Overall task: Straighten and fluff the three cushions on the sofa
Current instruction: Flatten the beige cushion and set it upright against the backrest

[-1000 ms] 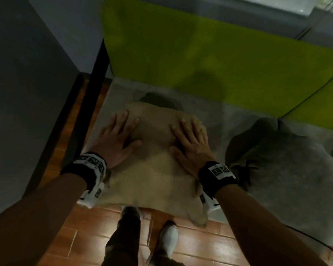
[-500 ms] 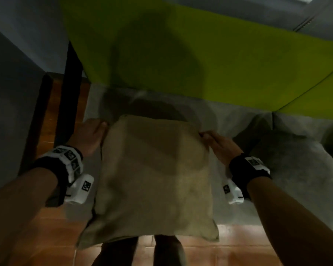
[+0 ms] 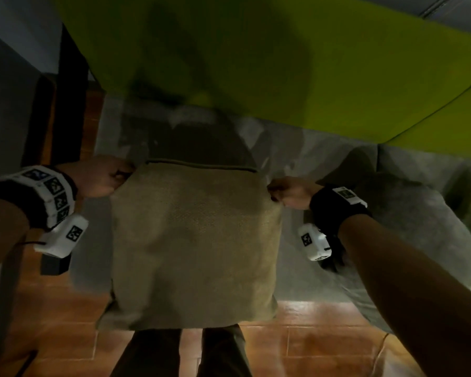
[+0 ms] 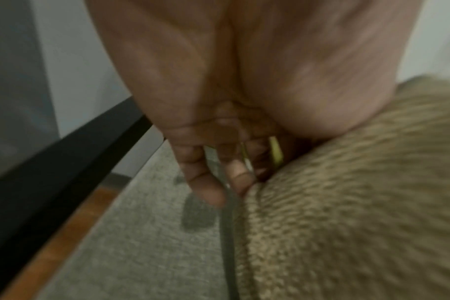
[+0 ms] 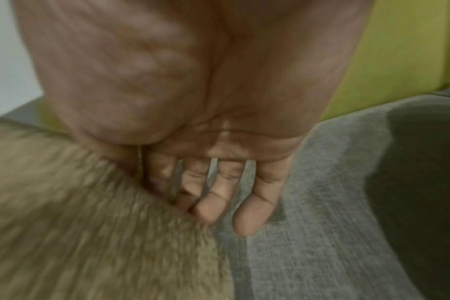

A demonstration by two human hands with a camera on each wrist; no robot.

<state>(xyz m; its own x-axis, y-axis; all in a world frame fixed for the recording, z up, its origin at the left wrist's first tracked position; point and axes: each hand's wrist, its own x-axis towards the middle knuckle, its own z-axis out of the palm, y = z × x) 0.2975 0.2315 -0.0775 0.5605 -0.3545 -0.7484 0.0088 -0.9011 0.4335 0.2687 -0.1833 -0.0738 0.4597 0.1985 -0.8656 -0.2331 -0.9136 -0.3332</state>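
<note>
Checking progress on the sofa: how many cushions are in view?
2. The tan cushion is held up between both hands; the grey cushion lies on the seat, right. The third may be out of frame.

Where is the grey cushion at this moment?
In the head view, the grey cushion lies on the sofa seat, right of the beige cushion.

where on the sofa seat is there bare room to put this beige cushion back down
Bare grey seat lies between the beige cushion, the green backrest and the black frame. The right side is crowded by the grey cushion.
</note>
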